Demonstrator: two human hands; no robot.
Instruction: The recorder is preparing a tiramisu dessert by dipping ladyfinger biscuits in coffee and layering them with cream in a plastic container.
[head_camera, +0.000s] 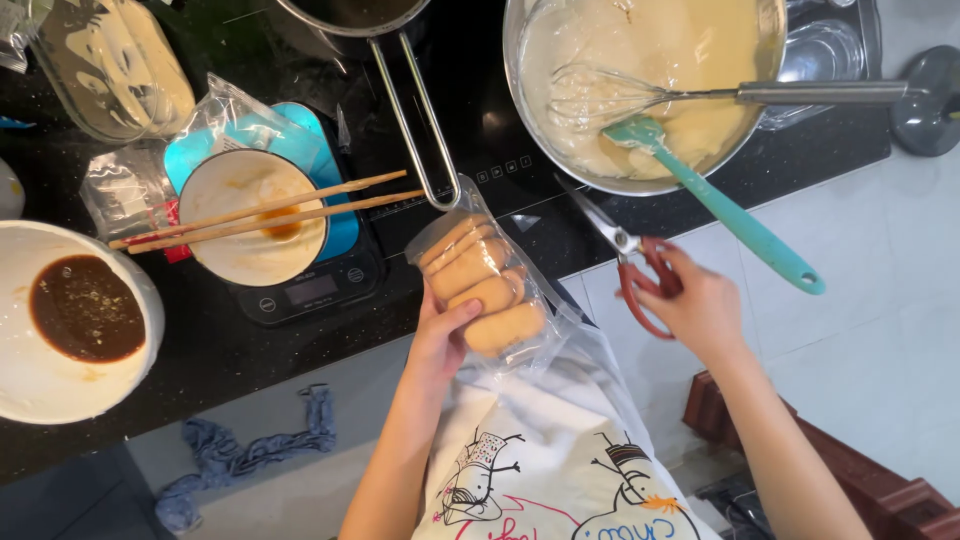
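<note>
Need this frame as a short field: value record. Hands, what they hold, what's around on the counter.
left hand: grips a clear bag of finger biscuits, held upright over the counter edge
right hand: holds red-handled scissors, blades pointing toward the bag's top
mixing bowl: pale batter inside, with a whisk and a teal spatula resting in it
kitchen scale: carries a white bowl with chopsticks laid across
large white bowl: dark brown liquid, far left
counter: black
</note>
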